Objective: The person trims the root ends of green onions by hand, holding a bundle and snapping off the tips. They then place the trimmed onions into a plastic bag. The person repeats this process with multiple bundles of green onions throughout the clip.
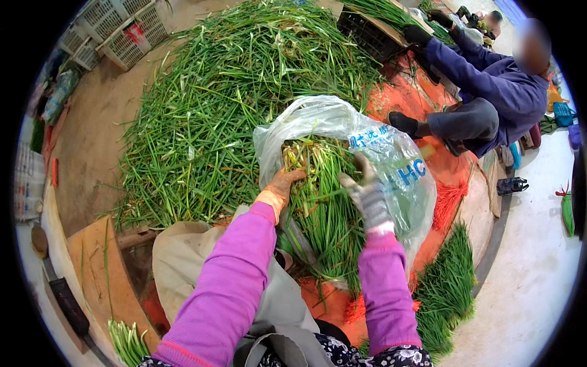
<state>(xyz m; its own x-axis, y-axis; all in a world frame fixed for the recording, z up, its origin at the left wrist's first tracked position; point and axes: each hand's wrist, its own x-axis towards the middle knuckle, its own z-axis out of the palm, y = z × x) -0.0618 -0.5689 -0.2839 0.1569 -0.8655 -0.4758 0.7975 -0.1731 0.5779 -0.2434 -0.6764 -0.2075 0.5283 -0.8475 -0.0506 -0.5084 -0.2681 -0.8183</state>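
A thick bundle of green chives (328,206) lies before me on a clear plastic bag (316,110) with blue print, its pale ends pointing away. My left hand (280,186), with an orange covering at the wrist, grips the bundle's left side near those ends; its thumb lies on top and its other fingers are partly hidden. Over the right side of the stalks is my right hand (367,192), in a grey knit glove, slightly blurred. Its fingers are spread, and a blurred green blade passes by them.
A large heap of loose chives (220,105) spreads beyond the bag. Neat chives (447,284) lie at right beside an orange sheet (440,165). A co-worker (486,91) in dark gloves handles stalks by a black crate (367,34). Plastic crates (133,36) stand far left, a wooden board (98,266) nearer.
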